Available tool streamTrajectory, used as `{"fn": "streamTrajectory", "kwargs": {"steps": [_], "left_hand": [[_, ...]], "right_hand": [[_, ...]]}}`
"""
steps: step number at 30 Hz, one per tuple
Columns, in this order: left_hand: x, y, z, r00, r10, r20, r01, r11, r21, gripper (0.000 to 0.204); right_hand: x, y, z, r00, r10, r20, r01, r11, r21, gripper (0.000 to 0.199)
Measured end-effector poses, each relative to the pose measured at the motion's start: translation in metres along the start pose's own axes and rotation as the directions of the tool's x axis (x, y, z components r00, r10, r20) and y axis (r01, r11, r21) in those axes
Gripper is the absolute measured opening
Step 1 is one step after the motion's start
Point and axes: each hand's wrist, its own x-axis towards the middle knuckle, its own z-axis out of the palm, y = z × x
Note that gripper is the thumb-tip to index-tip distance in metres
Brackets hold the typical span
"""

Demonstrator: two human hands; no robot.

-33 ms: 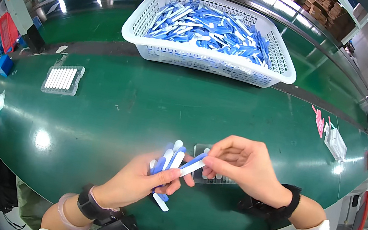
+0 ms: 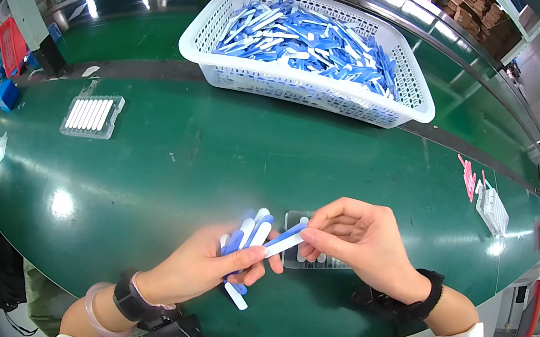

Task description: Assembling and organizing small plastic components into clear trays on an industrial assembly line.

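Observation:
My left hand (image 2: pixel 207 258) is closed around a fanned bunch of slim, flat blue-and-white plastic sticks (image 2: pixel 260 233) with rounded ends. Between the thumb and fingertips of my right hand (image 2: pixel 361 246) is the far end of one blue-and-white stick (image 2: pixel 285 240); its near end still touches my left thumb. Partly hidden under my right hand, a clear plastic tray (image 2: pixel 290 261) lies on the table with a few white stick ends showing. What the tray holds further right is covered by the hand.
Beyond my hands stands a white perforated basket (image 2: pixel 305 94) heaped with such sticks. A clear tray of white sticks (image 2: pixel 90 115) lies at left, near a blue box (image 2: pixel 7 95). Pink sticks (image 2: pixel 467 178) and another tray (image 2: pixel 493 211) lie at right on the green table (image 2: pixel 172 151).

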Motion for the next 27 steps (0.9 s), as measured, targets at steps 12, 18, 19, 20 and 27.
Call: {"fn": "streamTrajectory", "kwargs": {"steps": [12,18,19,20,27], "left_hand": [[0.000,0.002,0.001,0.995,0.019,-0.094,-0.021,0.999,-0.028,0.023],[-0.003,-0.005,-0.001,0.996,0.013,-0.084,-0.023,0.992,-0.126,0.017],[-0.001,-0.005,0.001,0.992,0.030,-0.125,-0.045,0.992,-0.116,0.016],[0.000,-0.005,0.003,0.984,0.049,-0.174,-0.068,0.992,-0.103,0.016],[-0.003,0.001,0.003,0.993,0.056,-0.105,-0.048,0.996,0.079,0.018]], "right_hand": [[-0.002,0.000,0.001,0.912,-0.388,-0.131,0.366,0.917,-0.161,0.009],[-0.007,0.023,0.026,0.456,-0.646,0.613,0.680,-0.192,-0.708,0.029],[-0.007,0.024,0.026,0.459,-0.644,0.612,0.677,-0.192,-0.710,0.029],[-0.006,0.025,0.026,0.463,-0.649,0.604,0.679,-0.178,-0.712,0.027],[0.001,0.006,0.024,0.903,-0.422,0.084,0.416,0.807,-0.419,0.020]]}}
